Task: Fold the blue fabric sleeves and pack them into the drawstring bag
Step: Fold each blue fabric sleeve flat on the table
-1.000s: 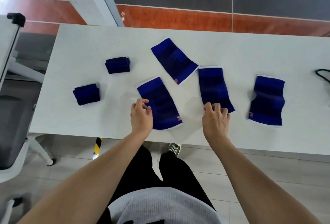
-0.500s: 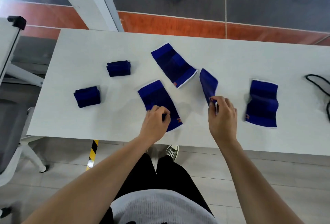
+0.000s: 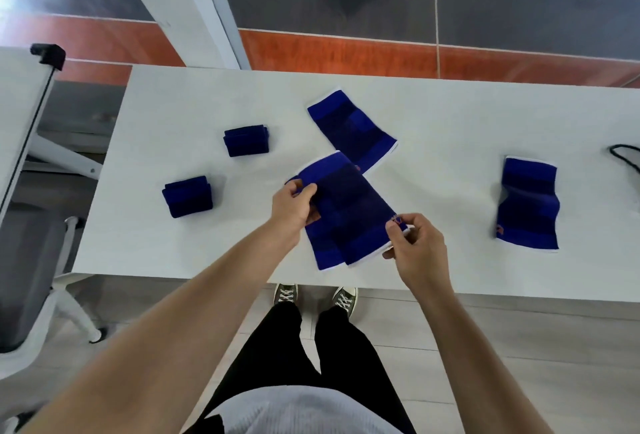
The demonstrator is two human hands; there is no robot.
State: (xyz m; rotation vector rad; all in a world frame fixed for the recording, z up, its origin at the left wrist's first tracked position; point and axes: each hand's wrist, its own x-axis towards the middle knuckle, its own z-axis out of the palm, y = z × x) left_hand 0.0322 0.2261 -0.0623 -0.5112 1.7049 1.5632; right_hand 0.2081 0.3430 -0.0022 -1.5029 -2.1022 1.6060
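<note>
Moved since before: right hand (image 3: 417, 246) has carried its blue sleeve (image 3: 349, 205) onto the second sleeve (image 3: 323, 246) at counter (image 3: 433, 115) front edge, pinching its corner; left hand (image 3: 294, 207) grips the stack's left side.

Blue sleeves (image 3: 349, 205), darker middle bands, white-edged; white table (image 3: 194, 246); orange-red floor stripe (image 3: 329, 56)

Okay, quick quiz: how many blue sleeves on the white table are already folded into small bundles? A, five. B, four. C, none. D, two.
D: two folded bundles sit on the table's left side, while the other sleeves lie flat or are in the hands.
</note>
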